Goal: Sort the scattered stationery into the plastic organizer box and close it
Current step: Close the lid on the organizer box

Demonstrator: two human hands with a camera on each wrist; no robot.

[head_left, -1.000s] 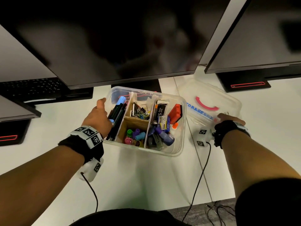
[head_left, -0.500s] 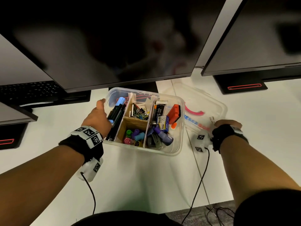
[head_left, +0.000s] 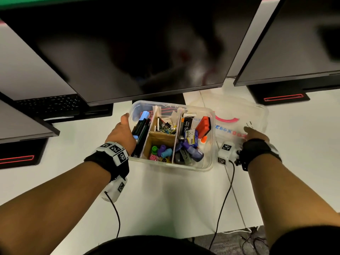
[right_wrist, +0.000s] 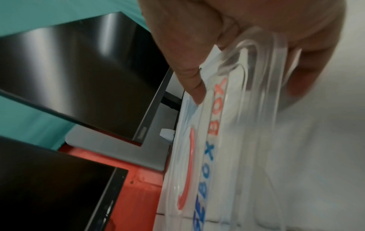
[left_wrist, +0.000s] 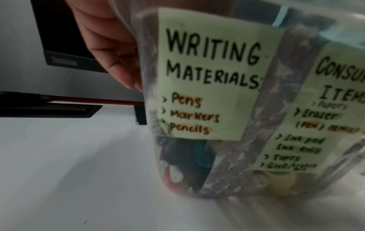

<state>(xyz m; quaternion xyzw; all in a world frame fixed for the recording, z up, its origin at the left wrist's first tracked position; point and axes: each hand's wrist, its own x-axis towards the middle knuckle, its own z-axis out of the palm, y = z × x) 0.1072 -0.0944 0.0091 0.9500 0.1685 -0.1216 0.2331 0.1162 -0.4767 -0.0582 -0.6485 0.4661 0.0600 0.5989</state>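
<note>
The clear plastic organizer box (head_left: 206, 167) stands open on the white desk, its compartments full of pens, clips, caps and a stapler. My left hand (head_left: 122, 132) grips its left wall, thumb at the rim; the left wrist view shows the fingers (left_wrist: 118, 62) against the box (left_wrist: 227, 179) beside a "Writing Materials" label. The clear lid (head_left: 241, 115), printed with blue and red letters, sits tilted just right of the box. My right hand (head_left: 254, 134) pinches its near edge; in the right wrist view a finger lies on top of the lid (right_wrist: 227, 125) and the thumb beneath.
Dark monitors (head_left: 147, 52) overhang the desk just behind the box, with another monitor (head_left: 298, 43) at the right. A keyboard (head_left: 49, 103) lies far left. Wrist-camera cables (head_left: 223, 205) trail to the desk's front edge (head_left: 230, 231).
My right hand has drawn the lid leftward, close against the box's right side. The left hand has stayed on the box's left wall.
</note>
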